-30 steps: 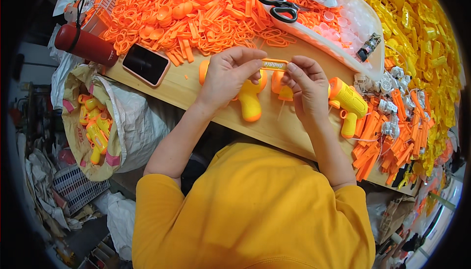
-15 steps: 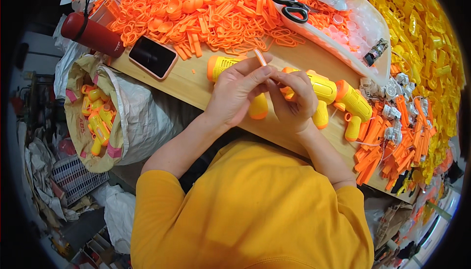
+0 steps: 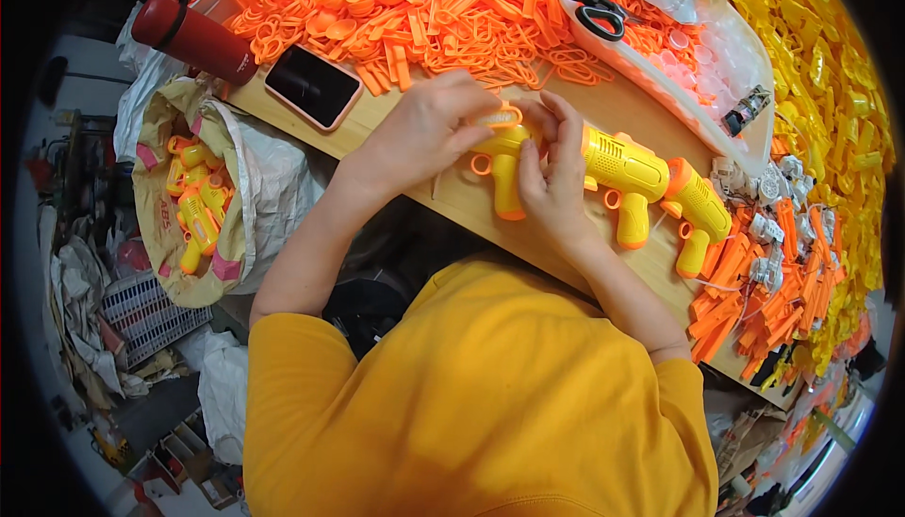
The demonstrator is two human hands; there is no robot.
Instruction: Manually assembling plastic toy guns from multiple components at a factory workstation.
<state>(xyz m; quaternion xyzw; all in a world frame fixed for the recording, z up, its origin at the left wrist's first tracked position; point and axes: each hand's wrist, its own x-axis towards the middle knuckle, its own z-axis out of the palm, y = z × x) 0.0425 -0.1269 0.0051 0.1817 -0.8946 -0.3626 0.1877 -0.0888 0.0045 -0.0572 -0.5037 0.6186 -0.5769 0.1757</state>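
Note:
Between the thumb and fingers of my left hand (image 3: 424,131) is a small orange oval piece (image 3: 501,115) with a pale middle. It is held at the top of a yellow toy gun (image 3: 506,182), the leftmost of three on the table. My right hand (image 3: 558,178) grips this gun's body from the right, thumb on the near side and fingers on the far side. Its upper part is partly covered by my hands. Just to the right lie a second yellow toy gun (image 3: 624,164) and a third toy gun (image 3: 704,220), both with orange rings near the grip.
Orange plastic parts (image 3: 405,17) heap along the back. A phone (image 3: 313,86) and red flask (image 3: 193,38) lie at left, above a sack (image 3: 250,206) holding toy guns. Black scissors (image 3: 596,10) rest on a white tray (image 3: 660,93). Orange strips (image 3: 768,281) and yellow parts (image 3: 820,93) pile up rightward.
My hands held the small orange-and-pale piece together above the guns. Now my left hand alone has it, lower at the leftmost gun, and my right hand has taken hold of that gun.

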